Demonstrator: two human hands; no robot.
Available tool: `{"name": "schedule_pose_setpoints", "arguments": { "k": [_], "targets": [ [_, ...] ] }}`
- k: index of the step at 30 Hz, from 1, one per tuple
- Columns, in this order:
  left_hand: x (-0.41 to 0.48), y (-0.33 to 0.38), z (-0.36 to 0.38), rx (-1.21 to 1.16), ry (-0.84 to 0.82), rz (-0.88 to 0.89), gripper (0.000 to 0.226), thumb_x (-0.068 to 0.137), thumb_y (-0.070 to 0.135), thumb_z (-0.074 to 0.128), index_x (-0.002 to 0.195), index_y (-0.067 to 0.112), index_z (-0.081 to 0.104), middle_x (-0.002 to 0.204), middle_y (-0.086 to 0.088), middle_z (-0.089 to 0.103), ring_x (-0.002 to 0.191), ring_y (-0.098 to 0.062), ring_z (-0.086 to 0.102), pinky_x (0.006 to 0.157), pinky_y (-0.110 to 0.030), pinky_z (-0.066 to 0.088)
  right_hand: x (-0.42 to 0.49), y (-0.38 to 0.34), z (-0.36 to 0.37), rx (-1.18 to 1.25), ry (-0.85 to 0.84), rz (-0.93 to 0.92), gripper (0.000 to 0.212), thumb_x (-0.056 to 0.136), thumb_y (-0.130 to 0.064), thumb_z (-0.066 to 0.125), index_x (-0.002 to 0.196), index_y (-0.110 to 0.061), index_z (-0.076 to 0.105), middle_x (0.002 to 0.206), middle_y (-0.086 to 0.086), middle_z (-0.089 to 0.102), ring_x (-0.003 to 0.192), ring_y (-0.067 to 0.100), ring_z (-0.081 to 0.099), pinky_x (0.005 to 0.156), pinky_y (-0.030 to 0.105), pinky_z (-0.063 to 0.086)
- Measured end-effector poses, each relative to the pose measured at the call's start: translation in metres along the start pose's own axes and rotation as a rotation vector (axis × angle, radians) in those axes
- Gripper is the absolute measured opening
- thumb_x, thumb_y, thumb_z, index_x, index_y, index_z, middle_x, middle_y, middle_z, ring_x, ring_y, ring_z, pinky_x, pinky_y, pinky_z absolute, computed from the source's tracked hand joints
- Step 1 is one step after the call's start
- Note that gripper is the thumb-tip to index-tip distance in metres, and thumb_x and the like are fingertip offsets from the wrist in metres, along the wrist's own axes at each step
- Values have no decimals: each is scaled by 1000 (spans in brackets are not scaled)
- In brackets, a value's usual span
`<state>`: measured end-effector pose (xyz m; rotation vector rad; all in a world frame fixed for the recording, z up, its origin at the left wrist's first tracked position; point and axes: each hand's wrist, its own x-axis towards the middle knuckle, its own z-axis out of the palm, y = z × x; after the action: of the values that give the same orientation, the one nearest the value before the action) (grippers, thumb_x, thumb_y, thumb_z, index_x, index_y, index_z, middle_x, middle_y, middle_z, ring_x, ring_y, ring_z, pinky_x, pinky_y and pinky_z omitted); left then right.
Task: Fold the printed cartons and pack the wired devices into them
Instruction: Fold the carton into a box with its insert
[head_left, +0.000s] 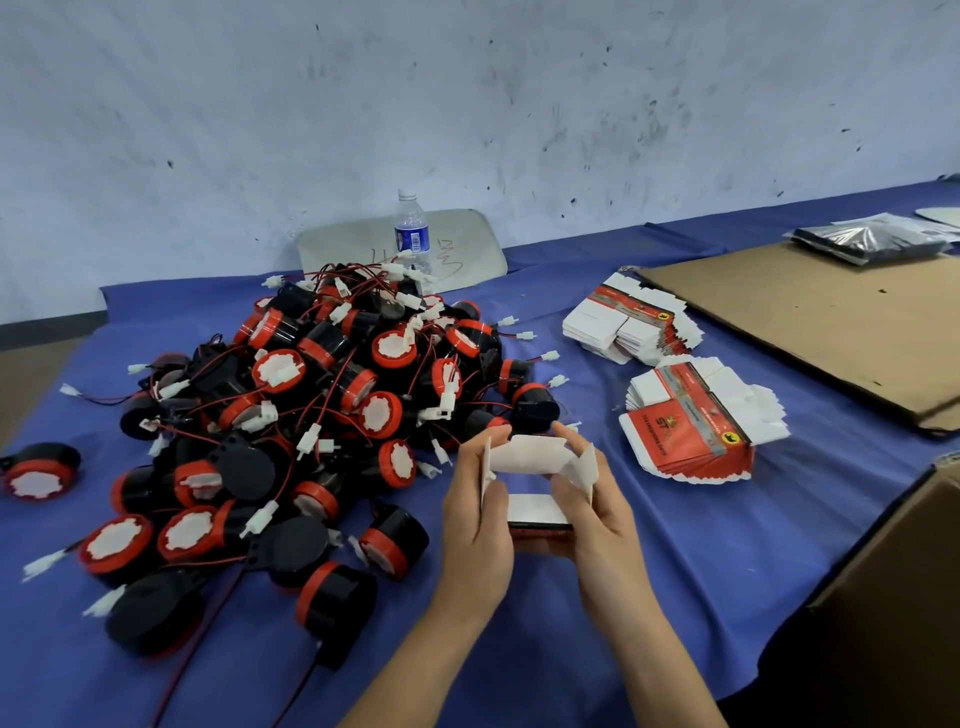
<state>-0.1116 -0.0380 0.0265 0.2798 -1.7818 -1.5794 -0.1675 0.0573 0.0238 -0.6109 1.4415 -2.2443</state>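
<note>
A half-folded carton (530, 457) was held above the blue counter (675, 545), flaps splayed, the left hand (475, 519) and right hand (597, 509) both clenching their fingers on its ends. The device heap (311, 415) lay just left; flat carton stacks (696, 421) sat right.

A packing workshop: a heap of wired devices (311, 415) and stacks of flat cartons (696, 421) cover a blue-clothed table (675, 571) against a scuffed wall (467, 104).

Pile of devices (311, 415) at table (675, 597) centre-left, bottle (413, 236) behind it; one stray device (39, 470) at far left. Two carton stacks (631, 325) (701, 423) to the right, cardboard sheet (810, 322) beyond. Carton (535, 467) held between both hands (478, 519) (597, 514), before the pile.
</note>
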Motion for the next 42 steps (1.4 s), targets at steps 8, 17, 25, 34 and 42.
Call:
{"name": "schedule_pose_setpoints", "arguments": {
  "k": [8, 17, 25, 34, 42],
  "targets": [
    [1, 2, -2, 24, -1, 8, 50, 87, 8, 35, 127, 33, 52, 127, 14, 59, 123, -10, 52, 107, -38, 41, 0, -10, -4, 45, -20, 67, 33, 89, -36, 57, 122, -35, 65, 125, 2, 64, 100, 31, 68, 67, 51, 58],
    [5, 0, -8, 325, -209, 310, 51, 96, 39, 47, 144, 43, 33, 149, 13, 39, 136, -10, 39, 107, -20, 36, -2, -8, -4, 236, 12, 135, 30, 94, -10, 51, 117, -23, 65, 117, 11, 67, 95, 26, 69, 63, 44, 56],
    [13, 0, -19, 304, -249, 480, 38, 90, 56, 50, 101, 20, 59, 145, -10, 44, 128, -13, 51, 95, -20, 46, -3, -25, -13, 211, -163, 113, 27, 87, -24, 62, 112, -15, 65, 121, 13, 65, 99, 30, 68, 67, 40, 56],
    [18, 7, -26, 338, -315, 526, 38, 91, 57, 45, 102, 22, 56, 153, 2, 34, 130, -9, 49, 90, -17, 46, 0, -35, -14, 133, -211, 189, 39, 84, -45, 63, 108, -15, 66, 122, 14, 64, 100, 30, 65, 80, 58, 52],
    [29, 20, -33, 213, -445, 259, 46, 85, 70, 43, 100, 26, 48, 137, 10, 54, 119, -7, 59, 83, -36, 55, 5, -40, -23, 79, -341, 426, 41, 79, -13, 68, 118, -23, 64, 117, 18, 66, 100, 35, 65, 77, 46, 55]
  ]
}}
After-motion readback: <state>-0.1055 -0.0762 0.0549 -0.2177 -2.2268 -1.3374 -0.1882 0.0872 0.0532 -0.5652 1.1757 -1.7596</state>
